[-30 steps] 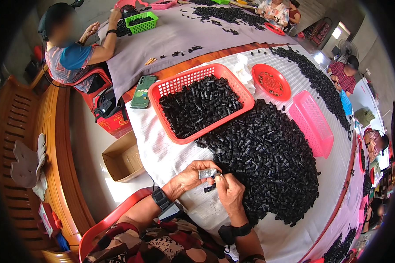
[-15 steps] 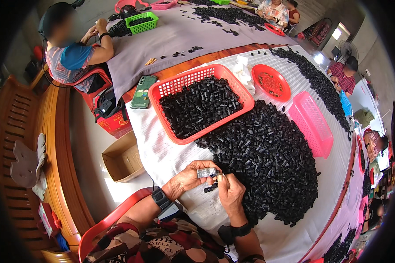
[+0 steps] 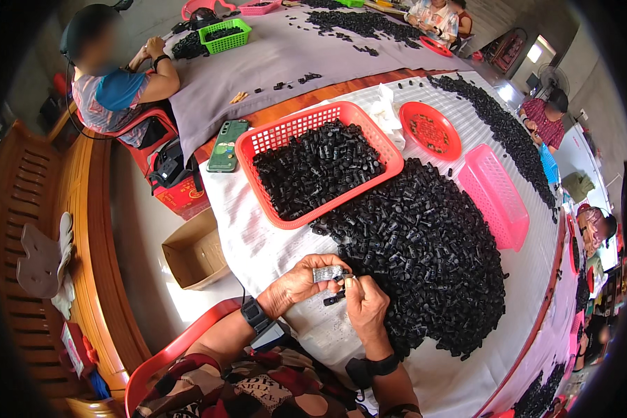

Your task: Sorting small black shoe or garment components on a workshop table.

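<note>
My two hands meet above the white-covered table, close to its near edge. My left hand [image 3: 301,281] is closed in a pinch on a small black plastic part [image 3: 341,280]; a grey wrapping [image 3: 326,274] covers one of its fingers. Thumb and forefinger of my right hand [image 3: 366,304] press together against the same spot, and what they grip is too small to make out. Just below the fingertips shows another black piece [image 3: 333,299]; whether it is held or lies on the cloth I cannot tell. A large heap of such black parts [image 3: 425,258] spreads to the right of my hands.
Beyond my hands stands a red basket [image 3: 301,224] full of black parts. A green phone [image 3: 228,146] lies left of it. To the right are a red plate [image 3: 453,132] with small pieces and a pink basket [image 3: 498,198]. Several people sit around the tables.
My hands stay almost in place, with only a slight shift of the fingertips. At the far left, the other person's hands have moved a little.
</note>
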`<action>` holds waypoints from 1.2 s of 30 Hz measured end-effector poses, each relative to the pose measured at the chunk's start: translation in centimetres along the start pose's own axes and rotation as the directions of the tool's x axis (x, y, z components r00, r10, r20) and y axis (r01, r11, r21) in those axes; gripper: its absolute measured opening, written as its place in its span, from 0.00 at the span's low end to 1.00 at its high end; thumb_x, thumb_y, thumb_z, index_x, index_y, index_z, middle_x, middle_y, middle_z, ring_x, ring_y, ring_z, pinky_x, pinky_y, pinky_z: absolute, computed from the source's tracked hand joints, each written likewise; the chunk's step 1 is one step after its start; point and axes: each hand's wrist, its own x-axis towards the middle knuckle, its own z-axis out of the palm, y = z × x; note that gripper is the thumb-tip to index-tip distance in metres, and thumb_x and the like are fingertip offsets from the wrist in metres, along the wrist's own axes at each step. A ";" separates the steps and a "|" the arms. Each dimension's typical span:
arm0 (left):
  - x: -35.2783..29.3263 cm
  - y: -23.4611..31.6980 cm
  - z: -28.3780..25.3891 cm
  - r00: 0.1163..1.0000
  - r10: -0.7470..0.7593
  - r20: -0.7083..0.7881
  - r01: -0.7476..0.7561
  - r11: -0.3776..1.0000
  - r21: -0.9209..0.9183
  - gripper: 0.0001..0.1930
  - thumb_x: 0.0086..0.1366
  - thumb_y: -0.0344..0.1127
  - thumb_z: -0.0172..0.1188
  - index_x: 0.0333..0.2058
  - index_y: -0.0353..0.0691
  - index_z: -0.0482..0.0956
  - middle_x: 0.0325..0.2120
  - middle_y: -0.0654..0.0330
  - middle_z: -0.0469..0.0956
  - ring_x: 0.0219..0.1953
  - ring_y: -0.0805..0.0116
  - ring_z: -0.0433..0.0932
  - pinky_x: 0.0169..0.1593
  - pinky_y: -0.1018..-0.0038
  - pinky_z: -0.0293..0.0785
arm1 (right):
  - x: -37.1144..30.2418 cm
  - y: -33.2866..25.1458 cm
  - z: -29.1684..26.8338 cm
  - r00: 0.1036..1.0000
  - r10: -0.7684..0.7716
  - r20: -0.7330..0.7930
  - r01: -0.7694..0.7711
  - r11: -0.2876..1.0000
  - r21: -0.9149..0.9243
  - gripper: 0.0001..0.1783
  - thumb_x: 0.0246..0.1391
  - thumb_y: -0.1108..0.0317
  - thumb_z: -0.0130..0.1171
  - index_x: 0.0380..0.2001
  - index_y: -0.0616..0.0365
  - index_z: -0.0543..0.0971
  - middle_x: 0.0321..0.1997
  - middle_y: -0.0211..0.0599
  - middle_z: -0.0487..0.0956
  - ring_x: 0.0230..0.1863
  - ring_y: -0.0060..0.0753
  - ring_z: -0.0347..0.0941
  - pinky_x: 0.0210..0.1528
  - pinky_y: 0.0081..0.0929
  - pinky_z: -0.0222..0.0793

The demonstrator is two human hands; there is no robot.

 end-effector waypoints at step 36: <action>0.1 0.3 0.1 0.999 -0.044 0.024 0.046 0.994 -0.096 0.13 0.61 0.24 0.50 0.44 0.27 0.74 0.36 0.54 0.77 0.33 0.70 0.74 0.37 0.77 0.72 | -0.2 0.1 0.0 1.000 -0.024 -0.015 0.024 1.000 -0.012 0.10 0.55 0.64 0.58 0.24 0.58 0.74 0.21 0.39 0.75 0.20 0.43 0.74 0.21 0.33 0.68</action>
